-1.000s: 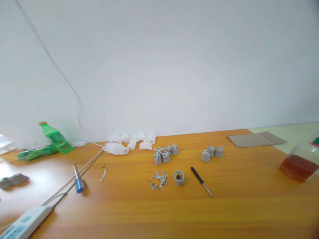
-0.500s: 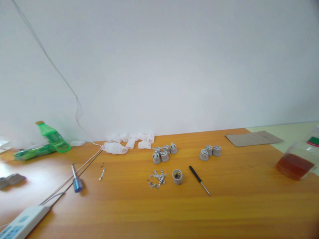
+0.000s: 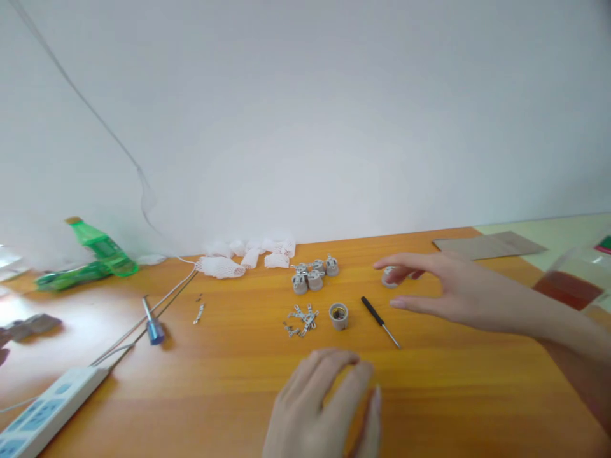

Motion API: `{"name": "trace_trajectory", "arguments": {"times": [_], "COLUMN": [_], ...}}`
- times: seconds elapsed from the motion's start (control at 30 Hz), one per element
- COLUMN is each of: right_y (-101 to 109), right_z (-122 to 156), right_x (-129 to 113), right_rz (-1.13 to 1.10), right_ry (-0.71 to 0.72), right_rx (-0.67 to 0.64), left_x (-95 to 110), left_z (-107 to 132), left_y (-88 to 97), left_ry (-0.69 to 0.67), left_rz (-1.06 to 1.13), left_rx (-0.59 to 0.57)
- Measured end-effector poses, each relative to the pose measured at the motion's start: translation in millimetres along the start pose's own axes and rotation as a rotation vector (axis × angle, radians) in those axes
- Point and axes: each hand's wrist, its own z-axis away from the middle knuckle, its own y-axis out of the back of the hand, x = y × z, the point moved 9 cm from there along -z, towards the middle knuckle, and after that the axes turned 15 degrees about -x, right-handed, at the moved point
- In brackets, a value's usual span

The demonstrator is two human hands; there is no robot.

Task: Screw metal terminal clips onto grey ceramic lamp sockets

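My right hand (image 3: 432,286) reaches in from the right, thumb and fingers spread and holding nothing. Its fingertips are by a grey lamp socket (image 3: 389,278), which it partly hides along with the sockets behind. My left hand (image 3: 319,404) hovers low in the middle, slightly blurred, fingers loosely bent and thumb apart, with nothing seen in it. Beyond it, one lamp socket (image 3: 338,316) stands with its open end up. A black-handled screwdriver (image 3: 373,311) lies right of that socket, and small metal strips (image 3: 305,320) lie to its left. Several more sockets (image 3: 314,280) are grouped behind.
At the left are a blue-handled screwdriver (image 3: 154,331), a white power strip (image 3: 52,407) with cables, and a green bottle (image 3: 107,251). White foam netting (image 3: 222,267) lies along the wall. Cardboard (image 3: 487,246) and a container of reddish liquid (image 3: 566,289) are at the right. Part of a person's hand (image 3: 2,346) shows far left.
Both my hands have come into view, the right from the right side and the left from below. The whole scene sits slightly higher in the picture. A hand has appeared at the left edge.
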Motion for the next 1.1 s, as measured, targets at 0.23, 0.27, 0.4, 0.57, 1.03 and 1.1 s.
{"name": "trace_trajectory", "arguments": {"times": [0.23,0.27,0.4,0.57,1.03,1.1], "right_y": [-57,-59,-74,-89,-98,-91], "right_z": [-48,-52,-66,-77,-75,-72], "right_x": [42,47,63,82,83,73], "right_rz": [0.015,0.057,0.052,0.069,-0.205,-0.303], "right_ry": [-0.233,-0.302,-0.456,-0.529,-0.384,-0.336], "right_rx": [-0.364,-0.367,-0.385,-0.301,-0.253,-0.240], "left_x": [-84,-94,-126,-147,-167,-183], "left_z": [-80,-84,-85,-86,-81,-71], "left_y": [-18.5,-22.4,-32.0,-42.4,-51.9,-41.2], "left_ry": [0.360,0.360,0.358,0.381,0.365,0.422], "left_rz": [0.120,0.136,0.178,0.190,0.245,0.235], "left_rx": [-0.279,-0.335,-0.498,-0.574,-0.672,-0.680]}}
